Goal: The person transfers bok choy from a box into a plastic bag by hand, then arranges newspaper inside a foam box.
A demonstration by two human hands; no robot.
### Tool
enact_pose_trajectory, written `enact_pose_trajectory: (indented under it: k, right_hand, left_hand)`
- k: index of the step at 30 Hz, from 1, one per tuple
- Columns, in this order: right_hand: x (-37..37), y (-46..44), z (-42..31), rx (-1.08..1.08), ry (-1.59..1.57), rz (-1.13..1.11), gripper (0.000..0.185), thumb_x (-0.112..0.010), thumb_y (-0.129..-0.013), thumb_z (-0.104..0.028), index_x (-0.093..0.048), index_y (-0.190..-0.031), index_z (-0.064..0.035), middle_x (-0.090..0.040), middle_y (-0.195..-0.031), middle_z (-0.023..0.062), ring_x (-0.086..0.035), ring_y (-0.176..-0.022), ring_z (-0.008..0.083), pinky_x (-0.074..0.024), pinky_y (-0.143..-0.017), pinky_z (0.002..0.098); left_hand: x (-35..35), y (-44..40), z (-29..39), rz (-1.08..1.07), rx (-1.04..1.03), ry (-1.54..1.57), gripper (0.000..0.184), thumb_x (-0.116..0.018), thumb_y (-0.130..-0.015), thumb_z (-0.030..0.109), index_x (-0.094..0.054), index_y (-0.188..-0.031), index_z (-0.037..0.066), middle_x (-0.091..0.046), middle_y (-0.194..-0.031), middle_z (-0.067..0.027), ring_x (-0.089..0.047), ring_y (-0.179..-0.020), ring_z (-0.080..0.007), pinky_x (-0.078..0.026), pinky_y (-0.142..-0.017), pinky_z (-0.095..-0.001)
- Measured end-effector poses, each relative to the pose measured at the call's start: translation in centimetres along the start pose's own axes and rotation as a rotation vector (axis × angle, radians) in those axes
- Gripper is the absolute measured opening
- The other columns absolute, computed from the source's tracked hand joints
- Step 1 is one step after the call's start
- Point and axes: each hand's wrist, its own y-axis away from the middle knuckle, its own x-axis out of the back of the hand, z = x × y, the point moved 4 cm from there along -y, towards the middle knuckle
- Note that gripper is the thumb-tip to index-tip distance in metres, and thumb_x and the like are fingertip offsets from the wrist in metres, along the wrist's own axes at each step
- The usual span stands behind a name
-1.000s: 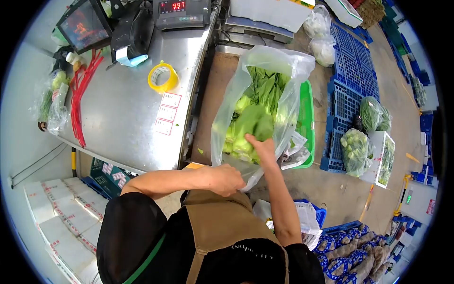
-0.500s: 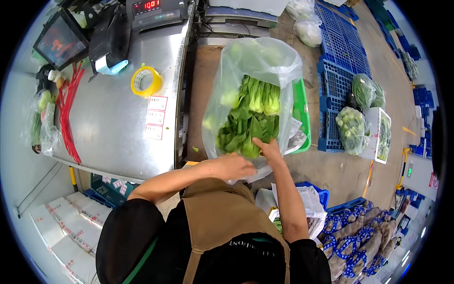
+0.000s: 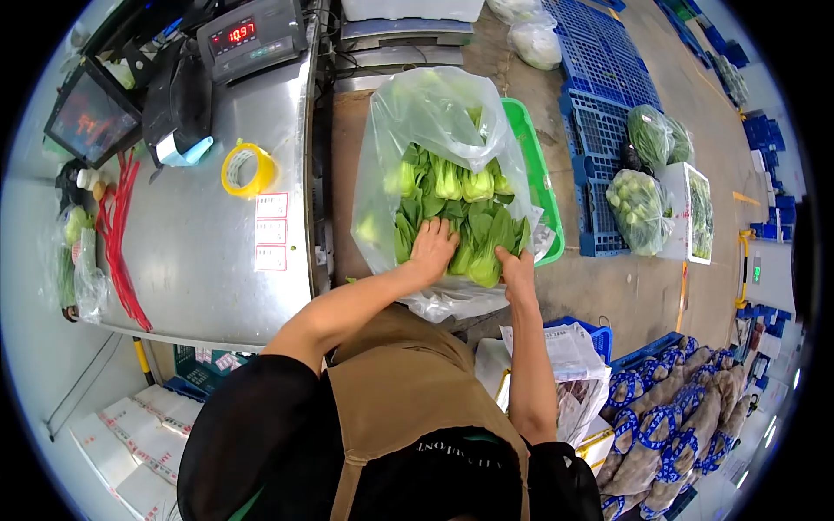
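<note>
A large clear plastic bag (image 3: 387,165) lies with its mouth toward me, full of green bok choy (image 3: 478,239) packed in rows. My left hand (image 3: 433,250) rests on the leaves at the left of the near row, its fingers spread and slightly bent. At the near right side of the bag, my right hand (image 3: 519,271) has its thumb over a bok choy and its other fingers down along the side, mostly hidden. Beneath the bag a green crate (image 3: 540,178) shows along the right.
On the steel table (image 3: 195,252) at left are a scale display (image 3: 239,35) reading about 10.97, yellow tape (image 3: 248,170), labels (image 3: 271,231) and red ties (image 3: 117,234). Blue pallets (image 3: 599,52) and bagged vegetables (image 3: 640,211) stand right. Netted sacks (image 3: 665,425) lie lower right.
My left hand has moved forward onto the leaves. More bok choy shows at the near end of the bag, and the display has gone from about 10.01 to 10.97. The view has shifted slightly.
</note>
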Motion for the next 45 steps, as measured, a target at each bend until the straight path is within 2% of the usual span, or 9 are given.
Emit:
enact_pose_trajectory:
  k: [3, 7, 16, 20, 22, 31, 34, 40, 45]
  right_hand:
    - [1.4, -0.4, 0.3, 0.034, 0.058, 0.097, 0.041, -0.063, -0.080, -0.007, -0.055, -0.117, 0.0097, -0.063, -0.109, 0.0194, -0.060, -0.095, 0.0259, -0.0460, -0.084, 0.0342]
    - [2.8, -0.4, -0.6, 0.112, 0.165, 0.169, 0.040, -0.065, -0.078, -0.011, -0.058, -0.112, 0.0102, -0.065, -0.102, 0.0211, -0.062, -0.091, 0.0271, -0.0470, -0.082, 0.0346]
    - [1.5, 0.6, -2.5, 0.176, 0.375, 0.177, 0.040, -0.065, -0.079, -0.014, -0.058, -0.109, 0.0120, -0.065, -0.101, 0.0208, -0.062, -0.089, 0.0256, -0.0469, -0.079, 0.0347]
    - [1.8, 1.1, -3.2, 0.188, 0.412, 0.218, 0.041, -0.064, -0.077, -0.018, -0.058, -0.104, 0.0125, -0.064, -0.097, 0.0308, -0.061, -0.095, 0.0431, -0.0466, -0.082, 0.0430]
    - [1.8, 0.9, -3.3, 0.168, 0.491, 0.229, 0.041, -0.065, -0.077, -0.018, -0.058, -0.103, 0.0127, -0.064, -0.097, 0.0294, -0.063, -0.091, 0.0389, -0.0472, -0.080, 0.0408]
    - [-2.5, -1.2, -5.2, 0.240, 0.793, 0.144, 0.038, -0.065, -0.077, -0.022, -0.057, -0.092, 0.0126, -0.061, -0.090, 0.0360, -0.060, -0.091, 0.0486, -0.0474, -0.080, 0.0486]
    - [-3.4, -0.9, -6.1, 0.269, 0.848, 0.117, 0.037, -0.064, -0.078, -0.021, -0.056, -0.090, 0.0120, -0.061, -0.088, 0.0356, -0.059, -0.089, 0.0499, -0.0472, -0.081, 0.0499]
    - [-4.6, -0.3, -6.7, 0.321, 0.799, 0.095, 0.037, -0.064, -0.078, -0.022, -0.055, -0.092, 0.0117, -0.061, -0.088, 0.0360, -0.058, -0.089, 0.0513, -0.0469, -0.081, 0.0503]
    - [-5.0, 0.1, -8.1, 0.280, 0.814, 0.059, 0.038, -0.063, -0.078, -0.022, -0.055, -0.094, 0.0118, -0.060, -0.091, 0.0364, -0.057, -0.092, 0.0510, -0.0462, -0.083, 0.0497]
  left_hand:
    - [-1.6, -0.8, -0.2, -0.037, -0.082, -0.223, 0.062, -0.058, -0.083, 0.015, -0.037, -0.141, 0.011, -0.032, -0.141, -0.0198, -0.043, -0.119, -0.0413, -0.032, -0.099, -0.0595]
    - [-5.5, -2.6, -0.3, -0.001, -0.128, -0.388, 0.047, -0.053, -0.085, 0.019, -0.046, -0.131, 0.008, -0.037, -0.132, -0.0247, -0.048, -0.111, -0.0435, -0.036, -0.089, -0.0655]
    - [-4.1, -3.1, -1.4, -0.236, -0.198, -0.422, 0.037, -0.054, -0.086, 0.020, -0.050, -0.122, 0.016, -0.041, -0.126, -0.0238, -0.053, -0.101, -0.0413, -0.041, -0.081, -0.0628]
    - [-3.4, -3.1, -1.6, -0.236, -0.222, -0.402, 0.044, -0.060, -0.083, 0.018, -0.049, -0.125, 0.016, -0.043, -0.125, -0.0266, -0.056, -0.096, -0.0392, -0.046, -0.077, -0.0612]
    - [-1.5, -2.2, -1.3, -0.160, -0.221, -0.388, 0.047, -0.062, -0.082, 0.018, -0.048, -0.127, 0.016, -0.045, -0.122, -0.0275, -0.058, -0.095, -0.0385, -0.047, -0.076, -0.0620]
    - [-2.3, -0.6, 0.9, -0.255, -0.266, -0.201, 0.064, -0.066, -0.077, 0.014, -0.044, -0.135, 0.030, -0.043, -0.132, -0.0227, -0.051, -0.113, -0.0392, -0.038, -0.083, -0.0667]
    - [1.1, 2.6, 0.3, 0.030, -0.371, -0.245, 0.066, -0.067, -0.074, 0.015, -0.045, -0.136, 0.026, -0.043, -0.133, -0.0211, -0.048, -0.116, -0.0387, -0.037, -0.083, -0.0673]
    - [3.1, 8.1, -3.5, -0.224, -0.253, -0.171, 0.029, -0.063, -0.073, 0.009, -0.067, -0.101, 0.007, -0.054, -0.119, -0.0227, -0.060, -0.098, -0.0377, -0.049, -0.077, -0.0511]
    - [9.5, 4.8, -4.5, -0.490, -0.285, -0.087, 0.018, -0.063, -0.074, 0.010, -0.071, -0.090, 0.008, -0.066, -0.094, -0.0169, -0.065, -0.085, -0.0321, -0.053, -0.071, -0.0398]
